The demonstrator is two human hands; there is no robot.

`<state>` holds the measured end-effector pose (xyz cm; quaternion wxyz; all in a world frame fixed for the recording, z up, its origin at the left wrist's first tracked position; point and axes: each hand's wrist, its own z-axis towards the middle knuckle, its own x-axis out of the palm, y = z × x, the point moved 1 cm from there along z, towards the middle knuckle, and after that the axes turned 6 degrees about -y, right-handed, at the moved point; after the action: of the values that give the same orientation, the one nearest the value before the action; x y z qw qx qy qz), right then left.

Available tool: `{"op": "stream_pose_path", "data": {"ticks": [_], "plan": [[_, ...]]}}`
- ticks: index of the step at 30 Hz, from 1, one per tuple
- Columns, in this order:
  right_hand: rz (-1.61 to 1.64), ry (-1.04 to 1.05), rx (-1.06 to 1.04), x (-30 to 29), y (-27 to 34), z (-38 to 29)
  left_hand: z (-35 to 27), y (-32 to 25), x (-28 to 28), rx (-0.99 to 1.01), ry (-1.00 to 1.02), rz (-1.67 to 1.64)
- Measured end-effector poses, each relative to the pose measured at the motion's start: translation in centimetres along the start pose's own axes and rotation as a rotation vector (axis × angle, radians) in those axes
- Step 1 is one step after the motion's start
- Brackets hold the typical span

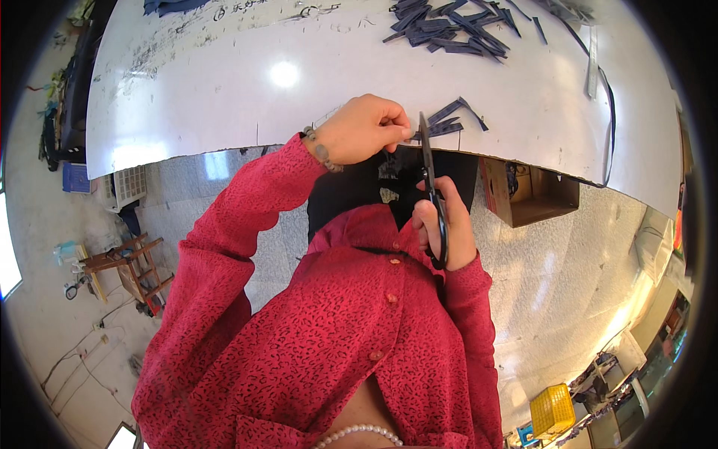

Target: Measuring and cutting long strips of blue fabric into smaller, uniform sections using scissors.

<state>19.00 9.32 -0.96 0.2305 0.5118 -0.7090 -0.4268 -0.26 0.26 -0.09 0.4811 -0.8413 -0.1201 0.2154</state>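
Note:
My right hand [446, 224] holds a pair of black-handled scissors [427, 157] by the loops, blades pointing away from me over the table's near edge. My left hand [370, 126], with a beaded bracelet at the wrist, pinches the end of a dark fabric strip [416, 136] between thumb and finger, just left of the blades. A few dark strips [446, 128] lie on the white table [224, 101] right beside the blades. Farther back sits a heap of similar dark strips [449, 28].
A clear ruler [593, 67] and a long black cord [611, 123] lie at the table's right. Dark blue fabric [174, 5] is at the back left. Below the edge stands an open cardboard box [527, 193]; a white basket [128, 186] and wooden stool [137, 266] are at left.

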Motion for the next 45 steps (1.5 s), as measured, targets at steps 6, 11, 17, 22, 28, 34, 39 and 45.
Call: {"op": "stream_pose_path", "data": {"ticks": [6, 11, 17, 22, 28, 34, 39, 45], "plan": [[0.448, -0.218, -0.271, -0.4, 0.8, 0.4, -2.6, -0.9, 1.4, -0.034, 0.13, -0.238], [0.492, -0.316, -0.239, 0.1, 1.3, 1.0, -3.0, -1.2, 2.6, -0.003, 0.158, -0.188], [0.4, -0.341, -0.26, 0.0, 1.2, 1.4, -2.7, -0.9, 2.9, 0.014, 0.164, -0.159], [0.289, -0.492, -0.283, -1.3, 1.4, 2.0, -2.1, -0.2, 1.7, 0.005, 0.101, -0.135], [0.189, -0.579, -0.375, -1.9, 1.2, 3.0, -1.1, 0.7, 1.4, 0.018, -0.021, -0.06], [-0.01, -0.405, -0.27, -1.3, -0.8, 0.6, -0.4, 1.4, 1.6, 0.124, -0.18, 0.133], [0.04, -0.299, -0.185, -0.4, -2.5, -0.7, 1.3, 0.8, 1.6, 0.101, -0.246, 0.103], [0.054, -0.328, -0.223, -0.8, -2.6, -0.9, 2.0, 0.0, 1.4, 0.105, -0.183, 0.011]]}}
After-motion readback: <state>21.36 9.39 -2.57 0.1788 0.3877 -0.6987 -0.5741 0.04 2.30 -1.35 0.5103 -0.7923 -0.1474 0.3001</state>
